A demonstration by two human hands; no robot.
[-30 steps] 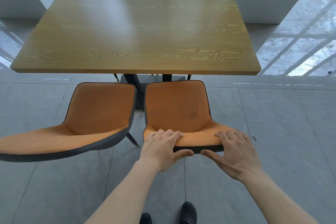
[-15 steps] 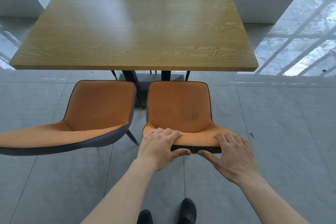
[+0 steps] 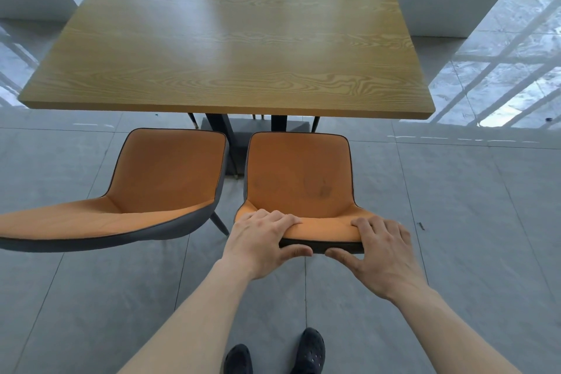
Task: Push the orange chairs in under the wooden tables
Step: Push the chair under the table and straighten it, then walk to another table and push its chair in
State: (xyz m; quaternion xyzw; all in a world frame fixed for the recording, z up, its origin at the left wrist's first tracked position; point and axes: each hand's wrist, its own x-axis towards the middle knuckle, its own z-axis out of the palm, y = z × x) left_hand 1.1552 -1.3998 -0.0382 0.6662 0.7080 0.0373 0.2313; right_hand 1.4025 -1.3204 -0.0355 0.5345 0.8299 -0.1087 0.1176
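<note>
A canteen-like dining hall: wooden table (image 3: 230, 48), 4 orange chairs (image 3: 170, 173), tiled floor (image 3: 455, 222).

You've got a wood-grain counter (image 3: 230, 51), smooth w/ a soft satin sheen. Chair (image 3: 299, 179) under your hands: matt orange leather-look upholstery, smudged w/ dark marks on the seat, grey shell at the back edge. Chair (image 3: 164, 179) beside it has the same finish. Floor (image 3: 455, 222) is grey tile, matt near you, glossy by the windows.

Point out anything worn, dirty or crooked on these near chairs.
The held chair has dark scuff marks on its seat. The left chair sits angled, its back swung left. Both stand clear of the table.
</note>
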